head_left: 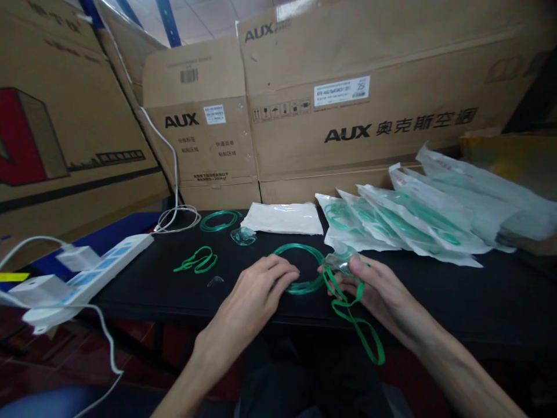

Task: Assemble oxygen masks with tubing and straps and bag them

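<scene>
A green elastic strap (361, 334) hangs off the worktop (435, 290) edge from the clear mask (342, 259), which the right hand (374, 290) pinches closed. The left hand (256, 293), half-open, rests its fingertips on the coiled green tubing (304, 285). Beyond lie a loose strap (196, 261), sealed packets (391, 226) and AUX cartons (348, 116).

Dim indoor scene. Light falls from the ceiling (209, 17) above, brightest on the upper cardboard boxes (348, 116). The black surface (435, 290) swallows light and shows no distinct shadows. The plastic packets (413, 220) carry faint glare. The left hand (256, 290) and right hand (378, 290) lie in the sharper centre. Wide-angle distortion bends and blurs the edges, notably the power strip (87, 273).
</scene>
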Demonstrator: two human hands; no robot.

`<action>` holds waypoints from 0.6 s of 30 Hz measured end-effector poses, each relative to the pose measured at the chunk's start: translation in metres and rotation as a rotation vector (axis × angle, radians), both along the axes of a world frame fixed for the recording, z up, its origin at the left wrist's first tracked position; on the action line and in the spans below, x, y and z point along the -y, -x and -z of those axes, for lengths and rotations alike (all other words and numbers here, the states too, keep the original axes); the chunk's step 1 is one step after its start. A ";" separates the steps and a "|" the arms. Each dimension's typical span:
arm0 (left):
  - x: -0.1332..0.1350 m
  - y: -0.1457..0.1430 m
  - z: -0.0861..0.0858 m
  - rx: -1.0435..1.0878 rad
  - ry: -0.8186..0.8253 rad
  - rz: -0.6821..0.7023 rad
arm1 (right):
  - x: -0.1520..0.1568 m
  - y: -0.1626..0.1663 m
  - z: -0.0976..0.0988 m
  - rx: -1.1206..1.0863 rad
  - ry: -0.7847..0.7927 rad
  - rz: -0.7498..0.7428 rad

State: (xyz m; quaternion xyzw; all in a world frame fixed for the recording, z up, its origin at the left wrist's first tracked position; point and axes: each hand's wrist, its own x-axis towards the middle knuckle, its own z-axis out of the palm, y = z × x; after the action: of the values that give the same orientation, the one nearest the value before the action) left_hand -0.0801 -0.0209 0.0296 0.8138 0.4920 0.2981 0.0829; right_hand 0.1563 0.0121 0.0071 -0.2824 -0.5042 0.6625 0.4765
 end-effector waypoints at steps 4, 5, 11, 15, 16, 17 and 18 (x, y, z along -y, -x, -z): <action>-0.005 0.024 -0.001 -0.035 -0.003 -0.041 | 0.002 0.002 -0.003 0.040 -0.030 -0.018; -0.006 0.030 0.001 -0.062 0.029 -0.023 | 0.002 0.003 -0.004 0.059 -0.031 -0.021; -0.006 0.039 0.009 -0.117 0.145 0.090 | -0.001 0.007 -0.003 0.190 -0.024 0.000; -0.005 0.034 0.010 -0.138 0.104 0.068 | -0.004 0.007 0.001 0.223 -0.041 -0.014; -0.005 0.032 0.011 -0.150 0.089 0.057 | -0.004 0.007 0.001 0.221 -0.046 -0.019; -0.005 0.031 0.012 -0.164 0.075 0.047 | -0.004 0.006 0.002 0.220 -0.050 -0.026; -0.005 0.029 0.012 -0.182 0.065 0.043 | -0.004 0.006 0.002 0.218 -0.055 -0.036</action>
State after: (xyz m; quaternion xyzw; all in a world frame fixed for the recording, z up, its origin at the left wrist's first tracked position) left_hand -0.1092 -0.0158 0.0176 0.8448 0.4893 0.2049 0.0704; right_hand 0.1503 0.0157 0.0055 -0.3307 -0.5760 0.6222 0.4144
